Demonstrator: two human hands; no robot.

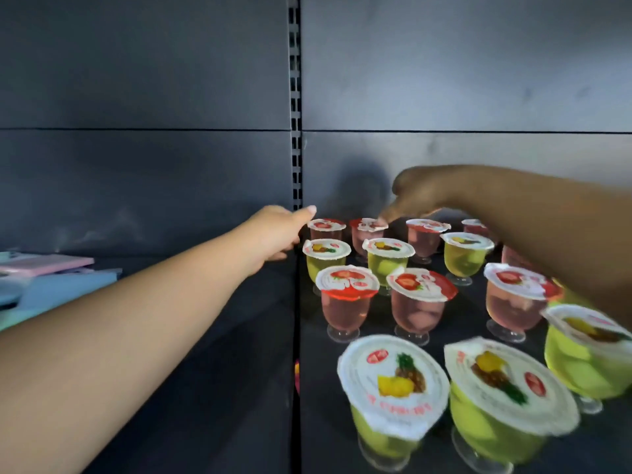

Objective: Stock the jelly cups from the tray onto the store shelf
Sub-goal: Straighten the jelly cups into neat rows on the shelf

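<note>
pink jelly cups: strawberry lids | yellow-green jelly cups: pineapple lids | shelf: dark grey

A dark grey metal store shelf holds rows of clear plastic footed jelly cups with white foil lids: pink strawberry cups and yellow-green pineapple cups. Pastel flat packages lie far left.

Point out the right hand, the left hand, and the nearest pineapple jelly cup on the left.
right hand [419, 193], head view, back of the hand.
left hand [273, 234], head view, back of the hand.
nearest pineapple jelly cup [393, 384], head view, lid centre.
</note>
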